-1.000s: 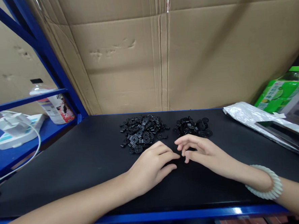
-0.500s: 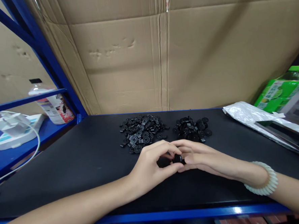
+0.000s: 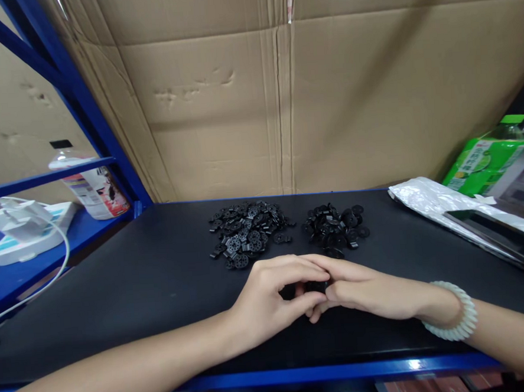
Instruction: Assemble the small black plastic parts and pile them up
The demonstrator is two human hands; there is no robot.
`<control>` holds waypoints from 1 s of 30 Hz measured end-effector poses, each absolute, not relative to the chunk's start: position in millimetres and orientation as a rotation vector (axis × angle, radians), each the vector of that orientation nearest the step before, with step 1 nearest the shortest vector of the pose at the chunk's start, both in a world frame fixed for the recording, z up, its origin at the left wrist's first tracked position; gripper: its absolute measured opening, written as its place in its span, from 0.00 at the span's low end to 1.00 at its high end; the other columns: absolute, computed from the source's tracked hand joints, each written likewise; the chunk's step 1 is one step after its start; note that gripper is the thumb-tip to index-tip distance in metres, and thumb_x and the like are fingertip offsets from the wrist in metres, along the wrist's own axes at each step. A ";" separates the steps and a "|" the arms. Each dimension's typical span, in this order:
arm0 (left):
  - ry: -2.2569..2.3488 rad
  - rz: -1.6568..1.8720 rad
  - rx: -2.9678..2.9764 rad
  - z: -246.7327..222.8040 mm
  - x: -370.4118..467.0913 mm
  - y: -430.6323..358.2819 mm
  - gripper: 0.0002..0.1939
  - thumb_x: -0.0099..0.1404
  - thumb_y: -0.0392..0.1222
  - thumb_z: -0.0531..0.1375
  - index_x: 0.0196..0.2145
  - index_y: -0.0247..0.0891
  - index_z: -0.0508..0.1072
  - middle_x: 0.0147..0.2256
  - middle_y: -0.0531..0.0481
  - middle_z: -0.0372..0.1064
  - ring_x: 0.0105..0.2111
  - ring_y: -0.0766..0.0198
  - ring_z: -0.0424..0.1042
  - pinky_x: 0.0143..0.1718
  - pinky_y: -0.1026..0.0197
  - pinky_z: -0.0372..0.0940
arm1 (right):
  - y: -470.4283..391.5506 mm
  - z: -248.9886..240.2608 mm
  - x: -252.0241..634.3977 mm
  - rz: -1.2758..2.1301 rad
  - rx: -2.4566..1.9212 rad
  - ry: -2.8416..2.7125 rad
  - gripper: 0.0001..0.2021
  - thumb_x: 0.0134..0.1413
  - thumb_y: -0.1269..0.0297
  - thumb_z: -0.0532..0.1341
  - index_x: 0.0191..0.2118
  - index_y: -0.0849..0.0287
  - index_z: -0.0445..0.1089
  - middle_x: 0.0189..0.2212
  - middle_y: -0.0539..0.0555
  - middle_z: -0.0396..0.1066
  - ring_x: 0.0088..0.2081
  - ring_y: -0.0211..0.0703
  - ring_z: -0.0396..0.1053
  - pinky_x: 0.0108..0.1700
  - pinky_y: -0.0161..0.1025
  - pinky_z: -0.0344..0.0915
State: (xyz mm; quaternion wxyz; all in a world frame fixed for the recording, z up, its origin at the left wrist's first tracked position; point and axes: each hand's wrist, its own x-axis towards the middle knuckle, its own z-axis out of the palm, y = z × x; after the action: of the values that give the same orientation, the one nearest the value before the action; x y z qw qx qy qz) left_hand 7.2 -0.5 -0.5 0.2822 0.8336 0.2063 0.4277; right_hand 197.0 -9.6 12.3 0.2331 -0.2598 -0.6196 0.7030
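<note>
Close together over the near middle of the black tabletop (image 3: 163,320), both hands hold one small black plastic part (image 3: 316,287). My left hand (image 3: 279,292) curls round it, with thumb and fingertips on its left side. From the right, my right hand (image 3: 360,287) closes on the same part, its thumb and fingers meeting the left fingertips. Fingers cover most of the part, so its shape is hard to make out. Beyond the hands lie a larger pile of black perforated disc-shaped parts (image 3: 246,229) and, to its right, a smaller pile of black parts (image 3: 335,224).
A blue shelf at left carries a white power strip (image 3: 37,233) with plugs and a bottle (image 3: 90,189). At right are a silvery bag (image 3: 422,195), a dark flat device (image 3: 499,235) and a green-labelled bottle pack (image 3: 482,162). Cardboard (image 3: 207,104) stands behind.
Both hands have closed further round the black part, which shows less now. The right fingers have shifted under and behind it. One black disc by the right pile is now uncovered.
</note>
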 end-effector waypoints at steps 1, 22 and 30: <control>0.554 1.153 2.238 -0.8 7.6 -0.7 0.10 0.56 0.31 0.67 0.38 0.33 0.79 0.36 0.43 0.78 0.25 0.66 0.73 0.33 0.63 0.71 | -10.0 13.4 197.0 1.919 -0.741 -1.727 0.26 0.50 0.78 0.51 0.56 0.55 0.58 0.43 0.51 0.65 0.42 0.38 0.68 0.52 0.44 0.63; 0.680 1.226 1.867 -1.1 8.0 2.5 0.11 0.60 0.28 0.57 0.39 0.35 0.73 0.41 0.47 0.68 0.42 0.63 0.72 0.44 0.61 0.72 | -2.4 16.4 213.9 1.169 -0.898 -2.040 0.20 0.54 0.74 0.54 0.53 0.55 0.57 0.40 0.52 0.65 0.39 0.40 0.65 0.46 0.43 0.62; 1.103 1.027 2.384 -9.6 -5.8 18.9 0.17 0.62 0.28 0.53 0.49 0.35 0.63 0.48 0.42 0.67 0.52 0.56 0.67 0.55 0.48 0.64 | 31.9 17.6 254.0 0.003 -1.177 -2.115 0.22 0.51 0.70 0.58 0.53 0.57 0.60 0.51 0.58 0.64 0.53 0.52 0.61 0.55 0.53 0.59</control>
State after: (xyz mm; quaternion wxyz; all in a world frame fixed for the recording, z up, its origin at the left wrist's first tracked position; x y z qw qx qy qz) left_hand -5.8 18.9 -9.6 0.1596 0.8344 0.3861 0.3595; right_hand 254.0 31.9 17.6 0.3530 -0.4549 -0.8176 0.0012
